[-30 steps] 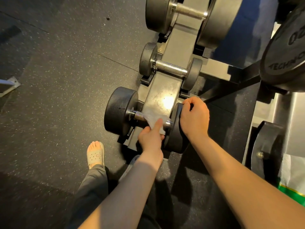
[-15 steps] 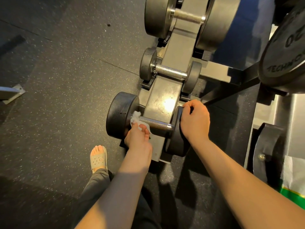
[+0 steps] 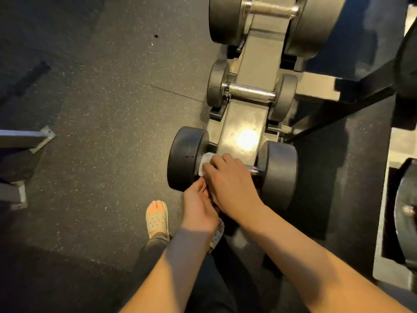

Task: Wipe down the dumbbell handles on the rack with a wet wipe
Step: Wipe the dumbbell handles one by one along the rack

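A grey rack [image 3: 248,119] holds three black dumbbells, one above the other. The lowest dumbbell [image 3: 188,158] is nearest to me, and only a short chrome piece of its handle [image 3: 255,170] shows. My right hand [image 3: 230,180] lies over that handle, closed on a white wet wipe [image 3: 205,162] at the handle's left end, against the left weight head. Just below it, my left hand [image 3: 198,206] reaches up with loosely extended fingers touching under the right hand, with nothing seen in it. The middle handle [image 3: 251,92] and the top handle [image 3: 270,9] are bare.
My foot in a beige sandal [image 3: 157,219] stands on the speckled rubber floor left of the rack. A metal frame foot [image 3: 24,138] juts in at the left edge. A weight plate [image 3: 406,213] and dark rack bars [image 3: 352,102] crowd the right side.
My right hand left the right weight head and came onto the handle, over the wipe. My left hand dropped away from the handle to just beneath the right hand.
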{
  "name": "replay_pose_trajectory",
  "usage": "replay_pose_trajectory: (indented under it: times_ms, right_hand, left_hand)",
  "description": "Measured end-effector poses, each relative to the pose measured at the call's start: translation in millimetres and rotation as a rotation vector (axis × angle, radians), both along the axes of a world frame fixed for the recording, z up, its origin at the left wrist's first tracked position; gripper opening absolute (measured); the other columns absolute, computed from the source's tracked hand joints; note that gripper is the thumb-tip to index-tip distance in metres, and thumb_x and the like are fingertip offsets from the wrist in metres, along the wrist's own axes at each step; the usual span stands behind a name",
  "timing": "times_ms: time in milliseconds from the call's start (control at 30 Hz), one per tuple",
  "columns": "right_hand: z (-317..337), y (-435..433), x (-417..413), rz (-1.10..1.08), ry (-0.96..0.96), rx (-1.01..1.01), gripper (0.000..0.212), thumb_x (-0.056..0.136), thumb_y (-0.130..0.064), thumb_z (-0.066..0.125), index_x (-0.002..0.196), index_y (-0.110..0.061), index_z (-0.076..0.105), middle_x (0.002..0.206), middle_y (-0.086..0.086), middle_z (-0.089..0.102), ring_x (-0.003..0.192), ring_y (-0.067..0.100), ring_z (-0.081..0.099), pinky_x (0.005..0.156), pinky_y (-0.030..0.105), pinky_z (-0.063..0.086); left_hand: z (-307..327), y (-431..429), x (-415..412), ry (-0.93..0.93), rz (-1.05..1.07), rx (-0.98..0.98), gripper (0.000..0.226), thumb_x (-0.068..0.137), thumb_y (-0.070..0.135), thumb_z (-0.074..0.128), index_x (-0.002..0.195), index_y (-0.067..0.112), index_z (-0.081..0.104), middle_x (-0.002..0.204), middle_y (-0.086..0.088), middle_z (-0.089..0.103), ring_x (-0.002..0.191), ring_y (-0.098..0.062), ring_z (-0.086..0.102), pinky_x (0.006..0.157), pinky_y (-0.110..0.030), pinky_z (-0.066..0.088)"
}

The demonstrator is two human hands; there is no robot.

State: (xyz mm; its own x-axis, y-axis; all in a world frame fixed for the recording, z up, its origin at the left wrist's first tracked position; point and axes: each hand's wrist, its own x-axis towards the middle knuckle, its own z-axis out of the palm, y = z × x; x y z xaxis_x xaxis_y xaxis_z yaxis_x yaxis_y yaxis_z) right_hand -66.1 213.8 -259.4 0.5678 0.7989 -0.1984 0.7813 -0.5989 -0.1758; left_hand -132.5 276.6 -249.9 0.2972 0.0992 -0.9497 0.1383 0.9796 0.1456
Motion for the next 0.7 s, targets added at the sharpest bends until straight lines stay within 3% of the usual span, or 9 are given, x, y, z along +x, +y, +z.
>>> replay_pose_trajectory:
  times_ms: [100, 167, 233, 300, 400, 500, 567, 633, 700]
  right_hand:
    - [-6, 7, 13, 0.002, 0.009, 0.028, 0.023, 0.074, -0.017, 0.08, 0.096, -0.011, 0.074, 0.096, 0.008, 0.062, 0.085, 0.026, 0.056, 0.067, 0.035, 0.041]
    - [-8, 12, 22, -0.051, 0.055, 0.028, 0.017, 0.081, -0.016, 0.077, 0.096, -0.01, 0.074, 0.095, 0.007, 0.061, 0.086, 0.025, 0.055, 0.068, 0.034, 0.039]
    - [-9, 19, 24, -0.172, 0.139, 0.057, 0.016, 0.09, -0.018, 0.069, 0.103, -0.011, 0.072, 0.099, 0.006, 0.06, 0.092, 0.024, 0.054, 0.075, 0.034, 0.043]
    - [-11, 31, 25, -0.312, 0.178, 0.088, 0.014, 0.096, -0.019, 0.063, 0.103, -0.01, 0.071, 0.099, 0.006, 0.059, 0.094, 0.024, 0.055, 0.079, 0.034, 0.044]
    - [-20, 55, 48, -0.548, 0.412, -0.139, 0.005, 0.093, -0.012, 0.065, 0.097, -0.012, 0.062, 0.099, 0.009, 0.062, 0.094, 0.028, 0.061, 0.078, 0.035, 0.047]
    - [-29, 67, 73, -0.634, 0.712, -0.267, 0.01, 0.094, -0.006, 0.059, 0.104, -0.006, 0.059, 0.103, 0.015, 0.063, 0.091, 0.03, 0.06, 0.078, 0.035, 0.047]
    - [-28, 65, 70, -0.619, 0.744, -0.249, 0.008, 0.099, -0.012, 0.053, 0.102, -0.007, 0.059, 0.1, 0.014, 0.062, 0.089, 0.027, 0.058, 0.076, 0.035, 0.045]
    - [-22, 55, 49, -0.548, 0.611, -0.165, 0.017, 0.102, -0.021, 0.048, 0.101, -0.009, 0.06, 0.099, 0.012, 0.063, 0.09, 0.028, 0.06, 0.077, 0.037, 0.048]
    - [-16, 38, 19, -0.412, 0.345, -0.065, 0.022, 0.101, -0.026, 0.047, 0.104, -0.011, 0.062, 0.102, 0.009, 0.063, 0.094, 0.027, 0.06, 0.083, 0.041, 0.047]
  left_hand:
    - [4, 8, -11, 0.005, -0.182, 0.058, 0.036, 0.108, 0.028, 0.041, 0.129, 0.013, 0.065, 0.123, -0.011, 0.073, 0.117, -0.024, 0.066, 0.105, -0.043, 0.047]
    - [5, 15, -21, 0.046, -0.335, 0.09, 0.036, 0.107, 0.028, 0.043, 0.132, 0.011, 0.063, 0.125, -0.011, 0.071, 0.118, -0.024, 0.065, 0.107, -0.043, 0.047]
    - [7, 26, -33, 0.09, -0.526, 0.194, 0.032, 0.107, 0.023, 0.045, 0.124, 0.007, 0.067, 0.116, -0.01, 0.074, 0.107, -0.021, 0.069, 0.094, -0.036, 0.053]
    - [6, 45, -40, 0.126, -0.687, 0.339, 0.025, 0.105, 0.015, 0.048, 0.104, 0.004, 0.071, 0.094, -0.009, 0.074, 0.084, -0.019, 0.069, 0.071, -0.026, 0.052]
    - [5, 84, -39, 0.173, -0.737, 0.533, 0.028, 0.099, 0.003, 0.052, 0.073, 0.004, 0.061, 0.066, -0.009, 0.056, 0.055, -0.015, 0.048, 0.047, -0.02, 0.038]
    - [-1, 110, -32, 0.146, -0.821, 0.886, 0.026, 0.096, 0.01, 0.054, 0.075, -0.004, 0.055, 0.068, -0.009, 0.051, 0.062, -0.016, 0.044, 0.06, -0.033, 0.038]
    - [-3, 117, -17, 0.112, -0.87, 1.099, 0.016, 0.097, 0.014, 0.052, 0.087, 0.003, 0.056, 0.078, -0.001, 0.053, 0.069, -0.012, 0.044, 0.065, -0.037, 0.04]
    - [-4, 120, 9, 0.045, -0.892, 1.229, 0.011, 0.099, 0.018, 0.053, 0.106, 0.017, 0.061, 0.1, 0.005, 0.06, 0.086, -0.009, 0.053, 0.079, -0.035, 0.046]
    - [-10, 118, 38, -0.028, -1.031, 1.366, 0.027, 0.101, 0.024, 0.055, 0.128, 0.021, 0.059, 0.123, 0.005, 0.058, 0.112, -0.009, 0.052, 0.093, -0.027, 0.041]
